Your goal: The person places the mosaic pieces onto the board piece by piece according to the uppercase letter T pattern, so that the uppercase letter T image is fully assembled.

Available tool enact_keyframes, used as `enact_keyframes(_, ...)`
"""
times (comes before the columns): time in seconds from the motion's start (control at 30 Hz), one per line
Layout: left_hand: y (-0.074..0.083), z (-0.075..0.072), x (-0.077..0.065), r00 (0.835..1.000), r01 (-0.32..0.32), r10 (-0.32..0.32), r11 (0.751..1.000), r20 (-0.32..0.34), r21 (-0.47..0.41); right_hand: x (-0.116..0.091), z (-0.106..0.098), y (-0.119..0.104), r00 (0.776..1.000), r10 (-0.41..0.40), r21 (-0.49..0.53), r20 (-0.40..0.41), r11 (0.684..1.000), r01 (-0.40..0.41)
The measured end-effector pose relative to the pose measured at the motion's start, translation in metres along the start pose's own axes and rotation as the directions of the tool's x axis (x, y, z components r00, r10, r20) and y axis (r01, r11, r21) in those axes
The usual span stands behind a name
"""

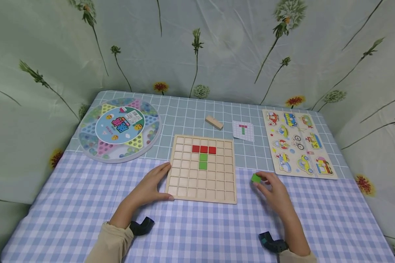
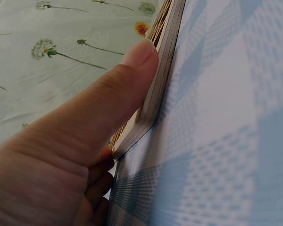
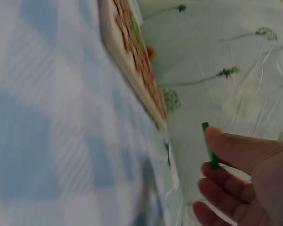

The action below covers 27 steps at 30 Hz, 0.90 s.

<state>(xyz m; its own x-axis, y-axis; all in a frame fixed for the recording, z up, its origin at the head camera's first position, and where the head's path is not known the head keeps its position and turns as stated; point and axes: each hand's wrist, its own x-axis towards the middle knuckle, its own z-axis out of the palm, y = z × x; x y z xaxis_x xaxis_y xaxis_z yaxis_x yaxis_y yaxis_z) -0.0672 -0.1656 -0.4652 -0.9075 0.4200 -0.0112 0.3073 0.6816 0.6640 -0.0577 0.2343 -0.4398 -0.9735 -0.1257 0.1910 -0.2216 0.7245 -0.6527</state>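
A wooden grid board (image 1: 188, 180) lies in the middle of the table. Three red squares (image 1: 204, 149) form a row near its top, with two green squares (image 1: 203, 161) in a column below the middle one. My left hand (image 1: 151, 184) rests at the board's lower left corner, fingers along the left side and thumb at the front edge. In the left wrist view the thumb (image 2: 139, 54) touches the board's edge (image 2: 153, 99). To the right of the board my right hand (image 1: 276, 190) pinches a green square tile (image 1: 255, 178), seen edge-on as a thin green piece (image 3: 210, 146) in the right wrist view.
A pattern card (image 1: 243, 130) with a red and green T shape lies behind the board, beside a small wooden block (image 1: 214, 122). A round star-patterned game board (image 1: 120, 126) lies back left. A vehicle puzzle board (image 1: 299, 144) lies back right.
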Motion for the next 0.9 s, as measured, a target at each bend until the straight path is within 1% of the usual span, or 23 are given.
enact_keyframes(0.03,0.0,0.0,0.0,1.0,0.0,0.0,1.0,0.0,0.002,0.003,0.002,-0.004,0.999,-0.04,0.017,-0.031,0.999,0.04)
enact_keyframes(0.07,0.0,0.0,0.0,1.0,0.005,-0.005,1.0,0.001,0.002,0.006,0.004,-0.006,0.993,-0.096,0.037,-0.066,0.994,0.099)
enact_keyframes(0.13,0.001,0.0,0.0,1.0,0.007,-0.007,1.0,0.002,0.003,0.014,0.009,-0.016,0.981,-0.165,0.077,-0.101,0.982,0.173)
enact_keyframes(0.17,0.001,0.0,0.0,1.0,0.008,-0.008,1.0,0.003,0.003,0.018,0.012,-0.021,0.976,-0.189,0.096,-0.11,0.975,0.2)
enact_keyframes(0.27,0.001,0.0,0.001,1.0,0.014,-0.013,1.0,0.006,-0.003,0.029,0.021,-0.038,0.967,-0.238,0.149,-0.095,0.957,0.25)
enact_keyframes(0.33,0.001,0.0,0.001,1.0,0.012,-0.012,1.0,0.008,-0.002,0.035,0.029,-0.05,0.968,-0.243,0.158,-0.057,0.956,0.249)
enact_keyframes(0.4,0.001,0.0,0.001,1.0,0.017,-0.017,1.0,0.011,-0.005,0.041,0.04,-0.058,0.966,-0.256,0.171,-0.019,0.952,0.255)
enact_keyframes(0.47,0.001,0.0,0.001,1.0,0.014,-0.014,1.0,0.01,-0.004,0.045,0.052,-0.062,0.968,-0.251,0.182,0.024,0.953,0.242)
enact_keyframes(0.53,0.0,0.0,0.002,1.0,0.003,-0.003,1.0,0.008,-0.003,0.047,0.063,-0.065,0.972,-0.226,0.2,0.068,0.957,0.209)
enact_keyframes(0.63,0.0,0.0,0.002,1.0,-0.001,0.001,1.0,0.007,-0.001,0.05,0.079,-0.067,0.976,-0.169,0.225,0.134,0.965,0.136)
enact_keyframes(0.73,0.0,-0.001,0.002,1.0,0.003,-0.003,1.0,0.011,-0.001,0.052,0.09,-0.068,0.973,-0.145,0.229,0.182,0.968,0.102)
enact_keyframes(0.8,0.0,-0.001,0.002,1.0,0.008,-0.008,1.0,0.012,-0.004,0.053,0.094,-0.069,0.968,-0.155,0.219,0.199,0.969,0.11)
enact_keyframes(0.9,-0.001,-0.001,0.002,1.0,0.004,-0.004,1.0,0.011,0.0,0.053,0.098,-0.07,0.961,-0.183,0.198,0.205,0.97,0.143)
